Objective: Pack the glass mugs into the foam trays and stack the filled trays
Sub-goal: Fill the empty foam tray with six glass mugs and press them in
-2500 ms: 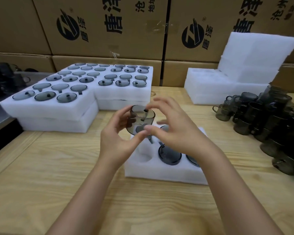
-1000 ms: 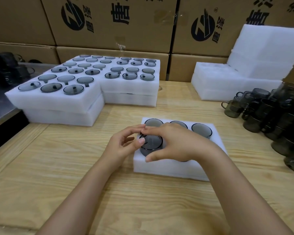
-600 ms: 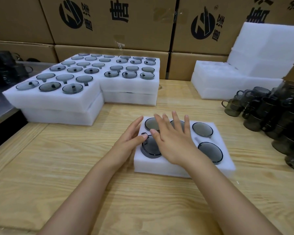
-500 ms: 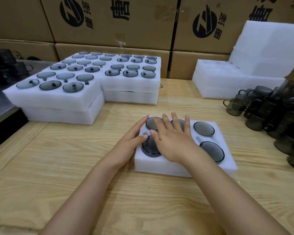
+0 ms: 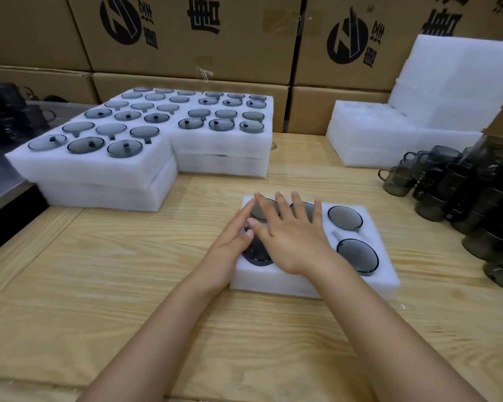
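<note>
A white foam tray (image 5: 384,274) lies on the wooden table in front of me, with smoky grey glass mugs seated upside down in its pockets. My right hand (image 5: 292,236) lies flat on the tray's middle, fingers straight and spread over the mugs. My left hand (image 5: 233,237) rests with straight fingers on the tray's left side, touching the near-left mug (image 5: 256,253). Two more mugs show at the right: a far-right mug (image 5: 345,217) and a near-right mug (image 5: 357,256).
Filled foam trays (image 5: 105,166) are stacked two high at the back left. Empty foam trays (image 5: 389,134) are piled at the back right. Loose stacked glass mugs (image 5: 462,192) crowd the right edge. Cardboard boxes (image 5: 186,39) wall off the back.
The mug I held in both hands went down into the near-left pocket. Both hands then opened and flattened on top of the tray.
</note>
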The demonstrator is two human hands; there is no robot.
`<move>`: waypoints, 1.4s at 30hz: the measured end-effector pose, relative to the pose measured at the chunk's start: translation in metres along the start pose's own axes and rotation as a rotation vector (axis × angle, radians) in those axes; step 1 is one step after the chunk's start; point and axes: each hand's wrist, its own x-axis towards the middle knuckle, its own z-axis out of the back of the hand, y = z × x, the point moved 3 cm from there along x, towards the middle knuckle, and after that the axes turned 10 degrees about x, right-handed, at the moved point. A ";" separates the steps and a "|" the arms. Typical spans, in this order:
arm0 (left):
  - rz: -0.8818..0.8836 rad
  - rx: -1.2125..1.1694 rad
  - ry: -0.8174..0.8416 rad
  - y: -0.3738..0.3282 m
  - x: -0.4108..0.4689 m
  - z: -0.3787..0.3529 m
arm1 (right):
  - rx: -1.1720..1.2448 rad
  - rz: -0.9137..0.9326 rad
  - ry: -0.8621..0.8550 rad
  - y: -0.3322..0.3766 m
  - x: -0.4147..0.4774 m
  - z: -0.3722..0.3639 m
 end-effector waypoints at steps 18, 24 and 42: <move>-0.177 1.257 -0.129 -0.024 -0.018 -0.027 | 0.175 -0.206 -0.770 -0.042 -0.060 0.034; -0.332 1.447 -0.228 -0.041 -0.024 -0.068 | 0.658 -0.545 -0.582 -0.097 -0.062 0.032; -0.472 1.503 -0.242 0.002 0.039 0.001 | 0.843 0.033 -0.322 -0.050 -0.027 -0.025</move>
